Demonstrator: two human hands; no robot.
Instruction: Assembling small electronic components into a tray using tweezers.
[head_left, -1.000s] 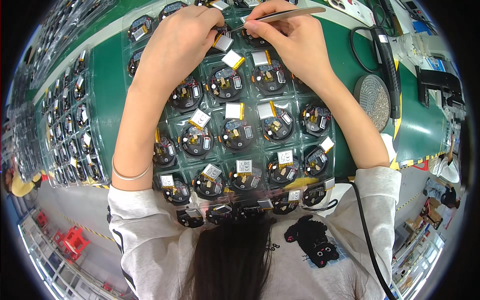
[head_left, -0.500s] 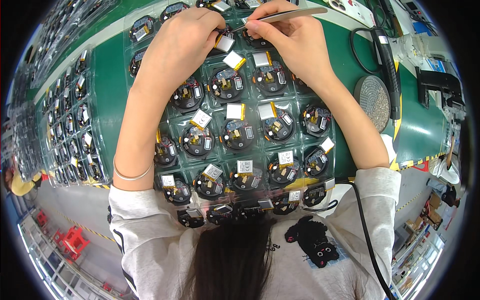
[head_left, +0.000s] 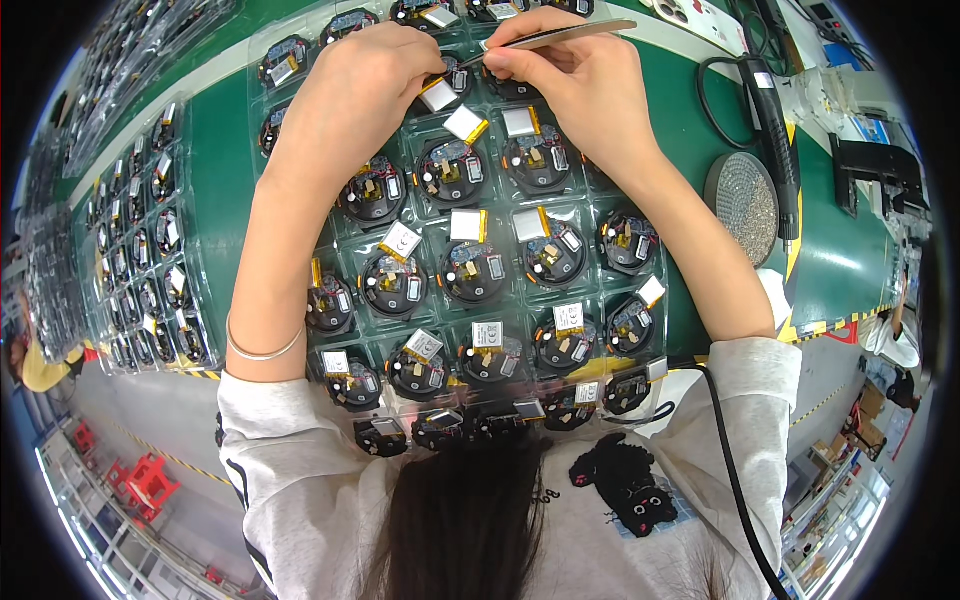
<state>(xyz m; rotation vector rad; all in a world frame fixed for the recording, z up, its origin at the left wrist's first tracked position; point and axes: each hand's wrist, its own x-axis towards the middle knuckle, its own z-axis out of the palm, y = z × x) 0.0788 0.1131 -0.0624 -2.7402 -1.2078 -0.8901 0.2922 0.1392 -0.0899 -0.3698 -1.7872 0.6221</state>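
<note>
A clear plastic tray holds rows of round black circuit units, many with a small silver battery pack attached. Toward the far side, my right hand grips metal tweezers between thumb and fingers. Their tip points left to a unit in the far part of the tray. Over that same unit is my left hand, fingers curled and pinched together beside a silver battery. Whatever lies between the left fingertips is hidden.
On the right of the green bench are a round tin of metal shavings, a black corded pen-shaped tool and a phone. A second tray of units lies at the left. A black cable crosses at the lower right.
Both hands have shifted slightly, the right one a little to the left with the tweezers. The battery beside my left fingertips has moved slightly left and toward me.
</note>
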